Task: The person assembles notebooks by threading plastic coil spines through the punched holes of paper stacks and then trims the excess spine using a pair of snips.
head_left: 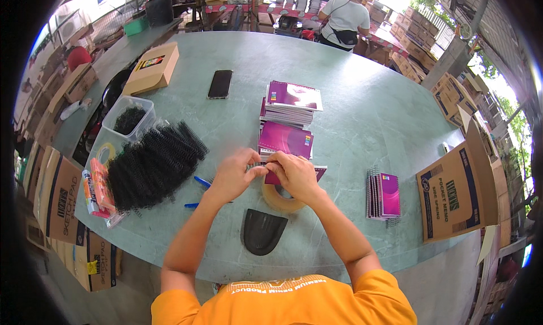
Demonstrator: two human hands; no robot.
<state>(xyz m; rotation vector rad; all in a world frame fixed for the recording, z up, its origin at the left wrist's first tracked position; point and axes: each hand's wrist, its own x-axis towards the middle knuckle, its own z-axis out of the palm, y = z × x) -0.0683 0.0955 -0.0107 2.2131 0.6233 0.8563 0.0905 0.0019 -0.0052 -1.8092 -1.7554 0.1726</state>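
Observation:
My left hand (pixel 235 175) and my right hand (pixel 294 175) meet at the left edge of a small purple notebook (pixel 272 178), both closed in a pinch. Whatever lies between my left fingertips is too small to make out; my right hand covers much of the notebook. A roll of tan tape (pixel 274 199) rests beneath it. Just beyond are piled purple notebooks (pixel 285 137), with another stack (pixel 294 96) behind. A tool with blue handles (pixel 202 182) sits partly hidden by my left forearm. Nearer me lies a dark rounded pad (pixel 263 232).
Black spiral coils (pixel 155 164) heap at left, near a clear plastic tub (pixel 129 117) and tape roll (pixel 105 153). A phone (pixel 220 84) and cardboard box (pixel 151 69) lie farther back. Bound notebooks (pixel 389 195) stand right, beside an open carton (pixel 458 192). A person (pixel 345 20) is at the back.

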